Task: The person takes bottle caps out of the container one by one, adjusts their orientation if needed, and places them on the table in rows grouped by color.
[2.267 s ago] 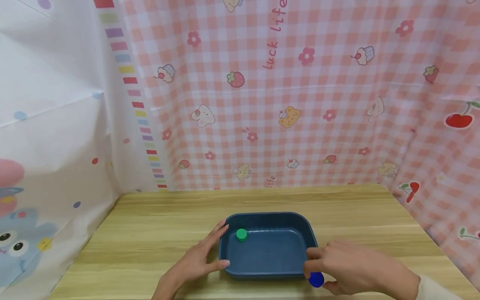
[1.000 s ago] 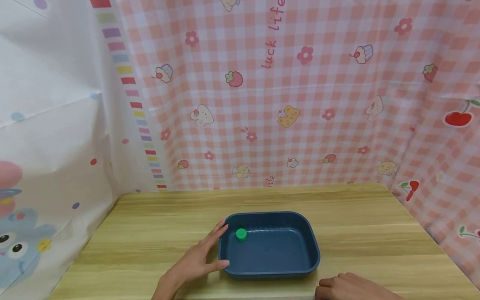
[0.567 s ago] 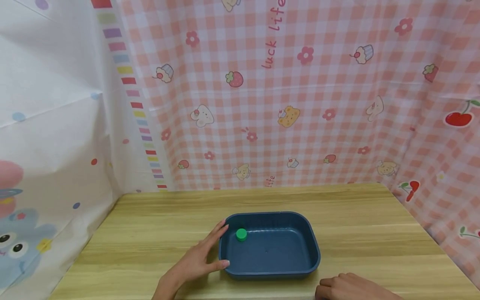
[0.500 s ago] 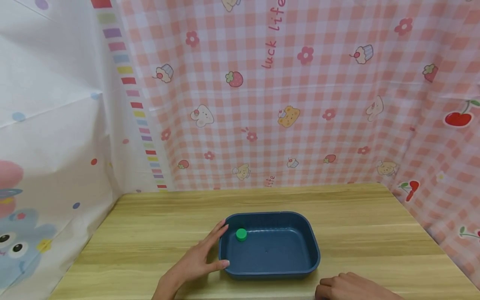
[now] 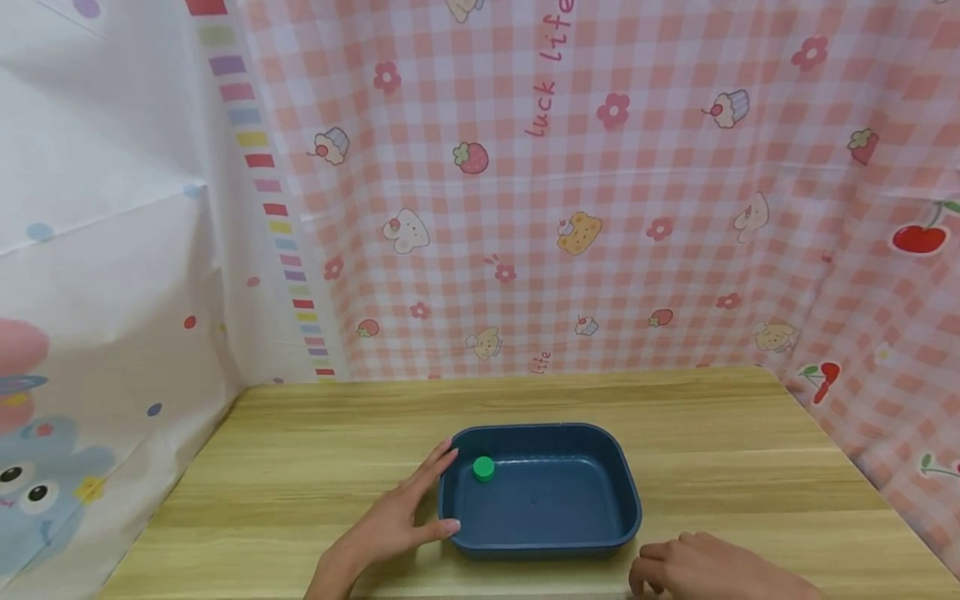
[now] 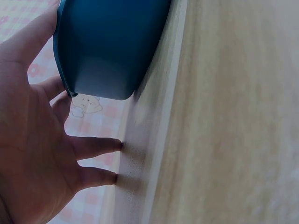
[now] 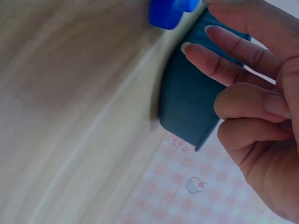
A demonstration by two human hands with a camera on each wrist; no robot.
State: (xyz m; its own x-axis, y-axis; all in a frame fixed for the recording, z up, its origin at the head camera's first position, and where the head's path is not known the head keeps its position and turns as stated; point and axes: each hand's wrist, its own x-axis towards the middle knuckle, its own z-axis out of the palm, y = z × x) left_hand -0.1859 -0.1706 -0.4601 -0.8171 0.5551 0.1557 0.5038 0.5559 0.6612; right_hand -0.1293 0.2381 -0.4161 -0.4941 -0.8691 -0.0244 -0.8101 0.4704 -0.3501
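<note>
My left hand [image 5: 390, 521] rests at the left end of a dark blue plastic box [image 5: 540, 546], with fingers and thumb spread along its rim. A round green cap [image 5: 483, 469] lies inside the box, near its far left corner. My right hand [image 5: 701, 568] is at the table's front edge, right of the box. Its fingers are bent loosely, some more curled than others. In the right wrist view, a small blue plastic piece [image 7: 166, 13] shows at the top, close to the fingertips, with no clear grip on it. The head view hides this piece.
The box stands on a wood-grain table [image 5: 315, 450]. A pink checked curtain [image 5: 525, 250] hangs behind and to the right. A white printed cloth [image 5: 112, 250] hangs on the left.
My right hand, which held the blue piece at the box's near right corner, went down to the front edge. It has since risen slightly. The left hand, box and green cap stay put.
</note>
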